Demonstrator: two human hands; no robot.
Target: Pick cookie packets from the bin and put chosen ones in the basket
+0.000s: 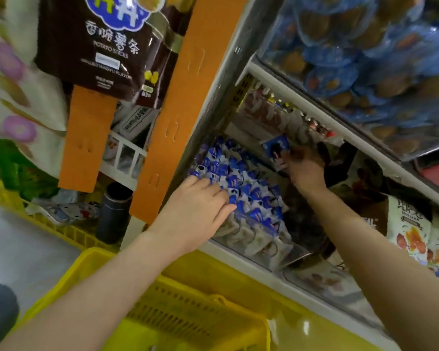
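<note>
Both arms reach into the shelf at once. The left hand (pixel 200 198) lies flat on the heap of blue-and-white cookie packets (pixel 241 183) that fills the clear bin (pixel 251 244). Its fingers are stretched out and a little spread, the tips touching the packets near the bin's left end, and it grips nothing that I can see. The right hand (pixel 306 163) is deeper in, in the shadow under the upper shelf. Its fingers are curled round the lower edge of one blue packet (pixel 276 146), which it holds up clear of the heap, tilted, near the back of the bin. The hand is dark and somewhat blurred, so the exact grip is hard to make out. The yellow basket (pixel 188 312) sits right below the arms, in front of the shelf. An orange strip (pixel 188 97) hangs down just left of the bin, and a brown potato sticks bag (pixel 107 46) hangs beside it. On the shelf above, a clear box holds blue-wrapped biscuits (pixel 365 59). To the right of the bin stands a pale bag with orange print (pixel 411 236). Off to the left, on the floor, is a yellow crate (pixel 48 226).
</note>
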